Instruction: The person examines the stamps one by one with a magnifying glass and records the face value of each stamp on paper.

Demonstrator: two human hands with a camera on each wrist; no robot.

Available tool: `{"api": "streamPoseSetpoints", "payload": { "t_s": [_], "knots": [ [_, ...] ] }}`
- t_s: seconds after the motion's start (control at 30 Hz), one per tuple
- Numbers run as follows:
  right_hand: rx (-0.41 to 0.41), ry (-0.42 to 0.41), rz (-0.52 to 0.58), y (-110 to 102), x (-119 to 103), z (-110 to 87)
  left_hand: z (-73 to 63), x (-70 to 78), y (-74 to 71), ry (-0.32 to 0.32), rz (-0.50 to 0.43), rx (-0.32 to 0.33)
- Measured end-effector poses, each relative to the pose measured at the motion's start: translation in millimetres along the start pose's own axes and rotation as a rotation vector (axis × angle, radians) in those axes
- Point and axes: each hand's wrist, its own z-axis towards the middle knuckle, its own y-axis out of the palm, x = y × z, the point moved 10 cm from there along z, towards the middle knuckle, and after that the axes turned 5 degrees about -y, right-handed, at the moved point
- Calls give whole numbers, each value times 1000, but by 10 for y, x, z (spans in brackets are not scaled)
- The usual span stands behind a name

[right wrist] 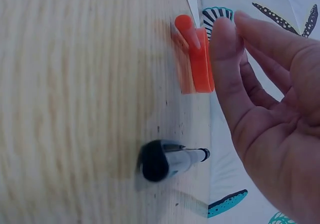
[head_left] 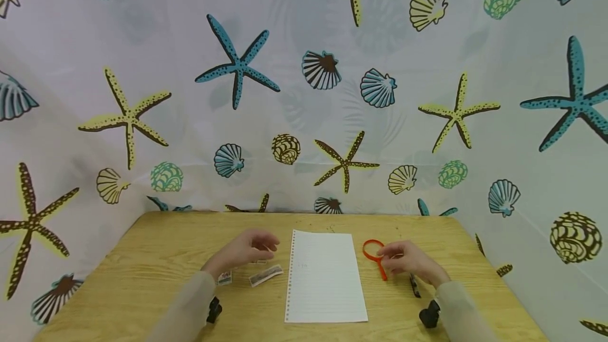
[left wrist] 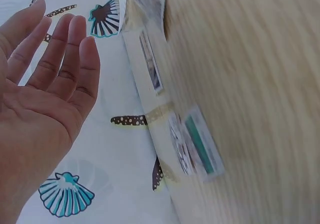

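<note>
My left hand (head_left: 247,249) hovers over the table left of the paper, fingers relaxed and holding nothing. Under and beside it lie small printed paper pieces like stamps, among them a long strip (head_left: 266,275) and a piece with a green part (left wrist: 200,141). A sheet of lined, hole-punched paper (head_left: 328,278) lies between the hands. To its right is a red magnifying glass (head_left: 382,269), lying flat. My right hand (head_left: 413,263) is over the magnifying glass, loosely bent, thumb and forefinger close together with nothing between them. Below that hand lies a black-capped pen (right wrist: 175,161).
The wooden table (head_left: 142,278) runs back to a white curtain (head_left: 285,115) printed with starfish and shells, which also stands along both sides. A dark wrist camera (head_left: 429,314) sits at the right sleeve, another (head_left: 215,310) at the left.
</note>
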Motion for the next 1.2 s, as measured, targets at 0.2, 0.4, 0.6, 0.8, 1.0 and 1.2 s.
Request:
{"api": "streamPoseSetpoints", "payload": {
  "t_s": [0.2, 0.4, 0.6, 0.8, 1.0, 1.2],
  "knots": [
    [-19, 12, -18, 42, 34, 19, -148, -92, -89, -3, -21, -7],
    [-27, -1, -74, 58, 33, 67, -253, -174, -142, 4, 8, -22],
    [-58, -7, -118, 109, 60, 89, -401, -272, -228, 4, 1, -45],
    [-54, 4, -108, 99, 113, 88, -527, -397, -306, -37, 25, -50],
    [-56, 26, -109, 101, 136, 86, -593, -492, -385, -110, 19, -24],
    [-51, 56, -155, 120, 144, 94, -652, -608, -418, -158, -18, -26]
  ]
}}
